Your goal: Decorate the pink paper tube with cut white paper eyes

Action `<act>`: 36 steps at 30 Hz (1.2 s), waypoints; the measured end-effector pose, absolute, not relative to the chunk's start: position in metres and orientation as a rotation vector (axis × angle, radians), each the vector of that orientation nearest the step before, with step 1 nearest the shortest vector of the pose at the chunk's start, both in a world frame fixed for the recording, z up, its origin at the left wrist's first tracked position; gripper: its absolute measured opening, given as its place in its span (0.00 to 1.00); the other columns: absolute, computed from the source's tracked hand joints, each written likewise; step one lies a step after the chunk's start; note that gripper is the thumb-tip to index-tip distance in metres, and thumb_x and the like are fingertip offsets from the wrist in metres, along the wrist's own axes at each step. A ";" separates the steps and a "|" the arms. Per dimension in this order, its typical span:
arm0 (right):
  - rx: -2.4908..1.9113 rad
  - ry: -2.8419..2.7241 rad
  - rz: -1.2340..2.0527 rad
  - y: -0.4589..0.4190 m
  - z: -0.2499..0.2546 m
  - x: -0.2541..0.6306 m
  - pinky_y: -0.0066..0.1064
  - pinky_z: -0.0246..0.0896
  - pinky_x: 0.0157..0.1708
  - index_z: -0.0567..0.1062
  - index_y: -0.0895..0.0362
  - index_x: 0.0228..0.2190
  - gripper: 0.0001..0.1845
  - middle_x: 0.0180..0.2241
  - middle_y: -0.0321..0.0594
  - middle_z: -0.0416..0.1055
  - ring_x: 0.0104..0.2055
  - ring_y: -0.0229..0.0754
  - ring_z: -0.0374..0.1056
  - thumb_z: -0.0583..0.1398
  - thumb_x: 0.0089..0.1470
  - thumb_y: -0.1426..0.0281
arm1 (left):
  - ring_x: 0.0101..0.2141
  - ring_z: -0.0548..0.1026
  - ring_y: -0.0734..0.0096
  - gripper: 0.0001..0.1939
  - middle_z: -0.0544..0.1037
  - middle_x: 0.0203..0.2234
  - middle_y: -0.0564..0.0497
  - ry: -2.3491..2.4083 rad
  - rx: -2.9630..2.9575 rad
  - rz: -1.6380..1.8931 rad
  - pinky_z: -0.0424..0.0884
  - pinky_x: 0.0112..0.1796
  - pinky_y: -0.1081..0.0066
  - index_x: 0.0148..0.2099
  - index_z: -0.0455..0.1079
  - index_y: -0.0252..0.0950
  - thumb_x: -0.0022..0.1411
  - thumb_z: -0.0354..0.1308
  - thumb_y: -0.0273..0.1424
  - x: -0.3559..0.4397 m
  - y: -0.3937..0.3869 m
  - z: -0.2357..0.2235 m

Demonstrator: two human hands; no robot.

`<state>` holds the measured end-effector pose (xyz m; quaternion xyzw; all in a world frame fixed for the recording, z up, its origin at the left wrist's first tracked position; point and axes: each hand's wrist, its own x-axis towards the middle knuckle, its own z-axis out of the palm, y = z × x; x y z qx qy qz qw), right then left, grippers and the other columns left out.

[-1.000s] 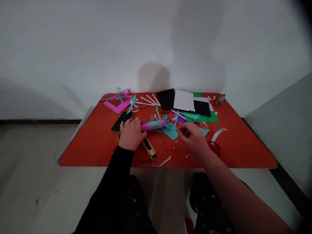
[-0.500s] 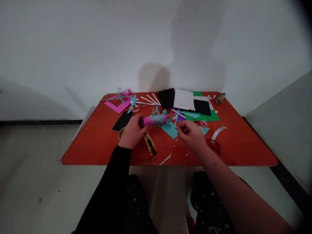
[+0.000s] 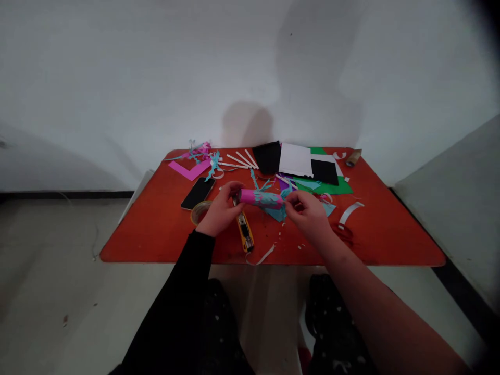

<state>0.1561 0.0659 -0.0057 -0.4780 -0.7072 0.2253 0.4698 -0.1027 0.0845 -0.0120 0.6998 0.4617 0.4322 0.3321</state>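
At ten o'clock on the red table (image 3: 135,245), one pink L-shaped paper (image 3: 188,170) below one tangle of pink and blue scraps (image 3: 200,152). At nine o'clock, one black phone (image 3: 198,193) just beside one roll of tape (image 3: 200,212). Next along, the left hand (image 3: 221,209) in a black sleeve (image 3: 172,307), curled nearly shut around the left end of one pink paper tube (image 3: 261,198) wrapped in blue strips. The tube up off the table near its middle, between both hands. Just below the left hand, one yellow utility knife (image 3: 244,230), and at six o'clock one curled white strip (image 3: 261,256). At eleven o'clock, about five white paper sticks (image 3: 242,160), then at twelve one black piece of paper (image 3: 267,158) beside one white sheet (image 3: 295,160). Under the tube, one blue paper piece (image 3: 278,213), partly blocked from view by the right hand (image 3: 307,216), bare-armed, fingers pinched closed on the tube's right end. At one o'clock, one black sheet (image 3: 324,173) on one green sheet (image 3: 326,186). At two o'clock, one short cardboard roll (image 3: 353,157); at three, one white paper curl (image 3: 349,213), touching one dark red loop (image 3: 341,233), too dim to identify.
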 end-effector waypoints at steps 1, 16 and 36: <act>-1.176 -1.725 0.546 0.067 -0.006 0.157 0.31 0.62 0.26 0.69 0.52 0.28 0.04 0.27 0.36 0.69 0.28 0.40 0.65 0.60 0.56 0.70 | 0.56 0.74 0.64 0.23 0.73 0.54 0.41 1.182 1.822 1.098 0.68 0.60 0.60 0.56 0.63 0.37 0.59 0.59 0.26 -0.103 0.086 -0.011; -1.132 -1.756 0.508 0.085 -0.010 0.135 0.32 0.64 0.27 0.71 0.52 0.30 0.02 0.29 0.37 0.72 0.27 0.40 0.66 0.60 0.56 0.70 | 0.55 0.75 0.58 0.26 0.78 0.55 0.44 1.262 2.220 0.620 0.67 0.60 0.56 0.59 0.70 0.38 0.57 0.57 0.23 -0.098 0.105 -0.008; -0.942 -2.147 0.018 0.055 -0.004 0.150 0.43 0.70 0.42 0.82 0.45 0.34 0.05 0.35 0.39 0.82 0.39 0.48 0.74 0.64 0.60 0.66 | 0.30 0.71 0.75 0.15 0.74 0.30 0.52 1.073 1.050 0.925 0.67 0.30 0.75 0.36 0.74 0.36 0.58 0.67 0.44 -0.053 0.025 0.043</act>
